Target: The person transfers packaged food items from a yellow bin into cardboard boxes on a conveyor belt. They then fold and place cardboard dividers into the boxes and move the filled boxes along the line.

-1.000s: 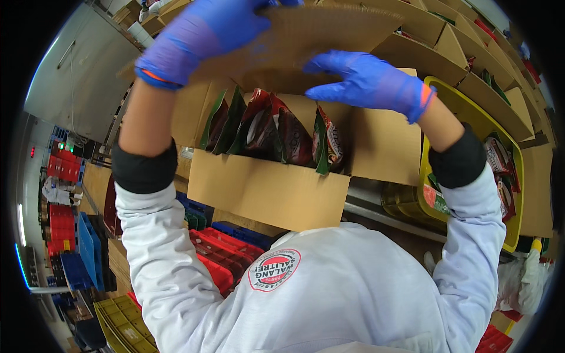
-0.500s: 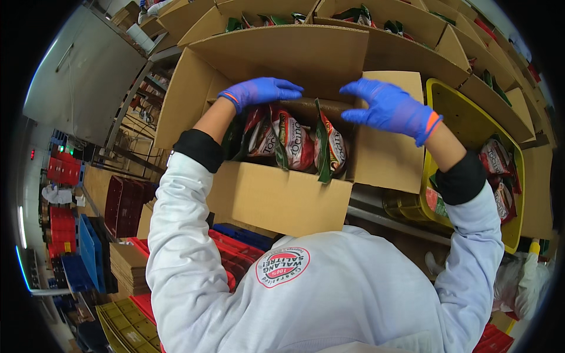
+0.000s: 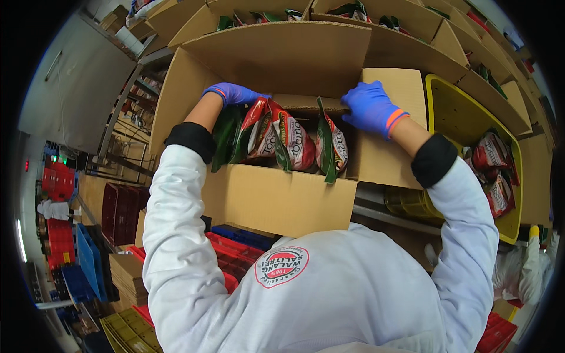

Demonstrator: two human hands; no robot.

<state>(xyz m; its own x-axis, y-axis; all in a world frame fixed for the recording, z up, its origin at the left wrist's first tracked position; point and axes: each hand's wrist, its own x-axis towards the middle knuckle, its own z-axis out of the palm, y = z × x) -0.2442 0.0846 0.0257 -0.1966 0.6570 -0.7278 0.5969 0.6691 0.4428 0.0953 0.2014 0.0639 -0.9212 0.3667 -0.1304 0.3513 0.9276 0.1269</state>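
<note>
Head view: cardboard panel [image 3: 309, 104] across the far side of an open carton [image 3: 282, 200]

The panel stands inside the carton, behind the pouches [image 3: 296, 144], its long axis running from the carton's left toward its right, between the person's two gloved hands. The right hand [image 3: 371, 106] is nearer: it is at the carton's far right corner, with the panel's right end directly left of its fingers. Those fingers are bent; whether they pinch the edge cannot be told. The left hand [image 3: 235, 93] reaches over the carton's far left part, fingers stretched toward the panel, tips partly hidden behind a pouch, so their grip cannot be told either.

Counted: one panel; at least four pouches in the carton, one on its right side and at least three bunched on its left; one yellow tub [image 3: 456, 112] to the carton's right, with at least two more pouches inside.
</note>
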